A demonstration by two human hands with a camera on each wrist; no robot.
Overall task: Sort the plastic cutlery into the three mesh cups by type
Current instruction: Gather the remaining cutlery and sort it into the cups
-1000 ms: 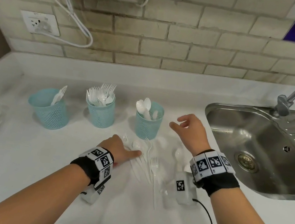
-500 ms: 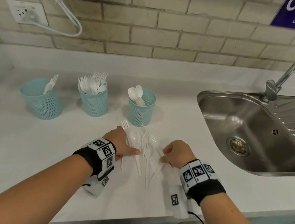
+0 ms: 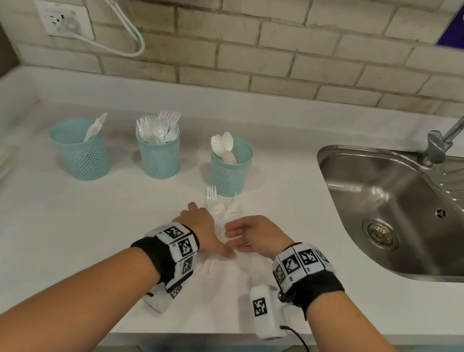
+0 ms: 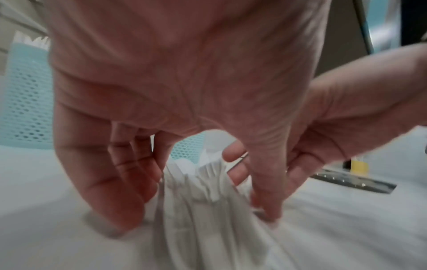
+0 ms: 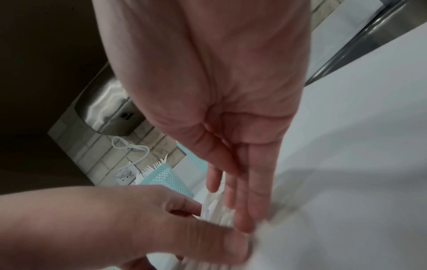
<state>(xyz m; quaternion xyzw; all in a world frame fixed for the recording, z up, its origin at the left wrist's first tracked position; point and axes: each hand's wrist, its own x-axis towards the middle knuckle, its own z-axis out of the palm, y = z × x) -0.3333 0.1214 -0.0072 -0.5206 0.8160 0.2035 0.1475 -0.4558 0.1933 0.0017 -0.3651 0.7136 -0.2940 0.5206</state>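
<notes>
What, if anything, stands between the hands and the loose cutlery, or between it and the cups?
Nothing visible. Left hand and right hand touch the cutlery; only bare counter lies between it and the left cup, middle cup and right cup.

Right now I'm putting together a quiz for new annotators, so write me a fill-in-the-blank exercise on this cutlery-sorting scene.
The mesh cups on the counter number ____.
The right cup holds white ____.
The middle cup bristles with white ____.
Loose cutlery lies between the left hand and the right hand, directly in front of the ____ cup.

Missing words: three; spoons; forks; right
</notes>
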